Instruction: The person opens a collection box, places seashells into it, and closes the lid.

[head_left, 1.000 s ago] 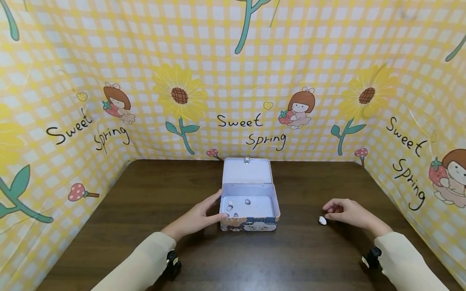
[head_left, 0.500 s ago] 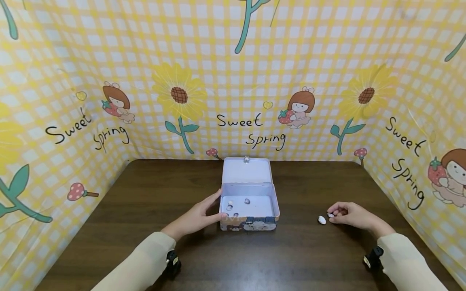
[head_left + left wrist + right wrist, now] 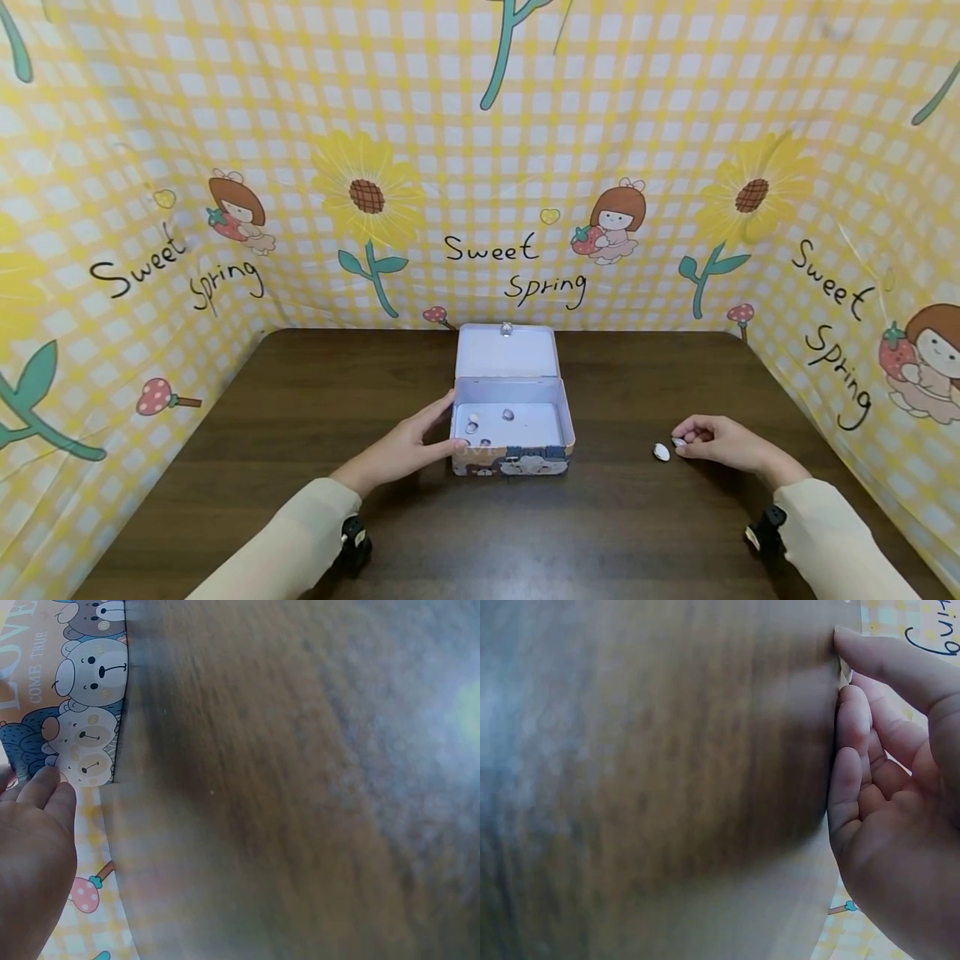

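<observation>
An open tin box (image 3: 513, 461) with bear pictures stands mid-table, its lid (image 3: 506, 352) tilted back. Several small shells (image 3: 508, 414) lie in it. My left hand (image 3: 405, 450) rests against the box's left side, straight fingers along the wall and thumb at the front left corner. In the left wrist view, fingertips touch the printed side (image 3: 90, 671). My right hand (image 3: 723, 446) is low over the table to the right, pinching a small pale shell (image 3: 678, 442) between thumb and index finger. Another white oval shell (image 3: 661, 452) lies just left of those fingertips.
The dark wooden table (image 3: 337, 375) is enclosed at the back and sides by a yellow checked cloth (image 3: 480, 167) with flowers and lettering. A black wrist camera sits on each forearm, the left (image 3: 355, 542) and the right (image 3: 763, 533).
My right hand has shifted slightly right, away from the white shell on the table, and a second shell shows between its fingertips. My left hand and the box have stayed put.
</observation>
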A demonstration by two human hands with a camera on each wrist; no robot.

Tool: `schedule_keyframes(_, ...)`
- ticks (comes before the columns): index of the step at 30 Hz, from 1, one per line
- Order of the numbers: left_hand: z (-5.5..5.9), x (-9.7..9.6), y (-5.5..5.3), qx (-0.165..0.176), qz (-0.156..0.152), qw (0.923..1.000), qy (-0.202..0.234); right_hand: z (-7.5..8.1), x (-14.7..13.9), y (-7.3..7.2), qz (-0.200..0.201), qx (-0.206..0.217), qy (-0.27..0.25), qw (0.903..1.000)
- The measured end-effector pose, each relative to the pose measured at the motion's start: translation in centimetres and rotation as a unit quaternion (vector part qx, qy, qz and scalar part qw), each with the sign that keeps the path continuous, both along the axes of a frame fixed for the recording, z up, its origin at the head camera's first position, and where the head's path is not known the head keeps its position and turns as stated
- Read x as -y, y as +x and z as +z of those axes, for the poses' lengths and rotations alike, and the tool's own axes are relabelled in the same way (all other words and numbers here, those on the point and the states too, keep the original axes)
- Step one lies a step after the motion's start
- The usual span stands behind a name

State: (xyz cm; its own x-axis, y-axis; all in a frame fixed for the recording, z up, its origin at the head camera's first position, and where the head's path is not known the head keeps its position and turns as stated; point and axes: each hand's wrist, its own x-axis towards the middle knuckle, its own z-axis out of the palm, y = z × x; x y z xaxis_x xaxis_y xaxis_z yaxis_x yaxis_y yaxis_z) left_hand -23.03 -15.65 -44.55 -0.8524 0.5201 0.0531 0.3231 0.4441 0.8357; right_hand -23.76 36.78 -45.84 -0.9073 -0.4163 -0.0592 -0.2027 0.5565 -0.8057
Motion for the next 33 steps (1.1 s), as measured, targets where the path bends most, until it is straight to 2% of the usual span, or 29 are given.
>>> schedule_keyframes(10, -0.1, 0.1, -0.1, -0.008, -0.001, 0.9999, -0.009, 0.1, 0.3, -0.1, -0.007, -0.027, 0.024, 0.9993)
schedule_keyframes(22, -0.4, 0.0, -0.2, -0.010, -0.001, 0.9999, -0.007, 1.9, 2.1, -0.7, 0.002, -0.054, 0.070, 0.9961)
schedule_keyframes(26, -0.3, 0.1, -0.2, -0.010, -0.001, 0.9999, -0.006, 2.7, 3.0, -0.9, 0.020, -0.066, 0.065, 0.9955)
schedule_keyframes(33, -0.1, -0.1, -0.2, -0.002, 0.002, 1.0000, 0.009, 4.0, 4.9, -0.9, 0.027, -0.082, 0.066, 0.9941)
